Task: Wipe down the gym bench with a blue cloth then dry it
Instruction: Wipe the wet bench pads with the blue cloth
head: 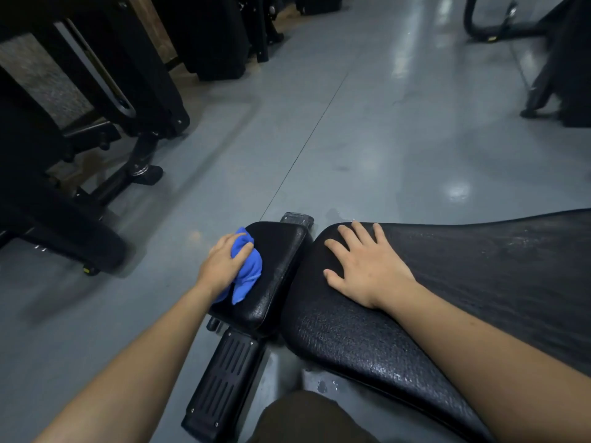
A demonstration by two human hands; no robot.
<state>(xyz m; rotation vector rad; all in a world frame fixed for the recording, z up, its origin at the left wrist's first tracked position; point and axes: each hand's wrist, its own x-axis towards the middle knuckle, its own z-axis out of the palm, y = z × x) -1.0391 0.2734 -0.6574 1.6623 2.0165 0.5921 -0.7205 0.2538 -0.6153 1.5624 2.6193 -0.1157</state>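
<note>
The black gym bench has a small seat pad (278, 263) on the left and a long back pad (463, 282) running off to the right. My left hand (220, 263) grips a bunched blue cloth (248, 273) and presses it on the left edge of the seat pad. My right hand (364, 263) lies flat, fingers spread, on the near end of the long pad. The long pad's surface glistens with a wet sheen.
A black ribbed foot plate (224, 388) of the bench frame juts toward me below the seat pad. Dark gym machines (96, 123) stand on the left, another frame (543, 75) at the far right. Grey glossy floor (367, 123) stretches ahead. A dark trouser knee (307, 420) shows at the bottom.
</note>
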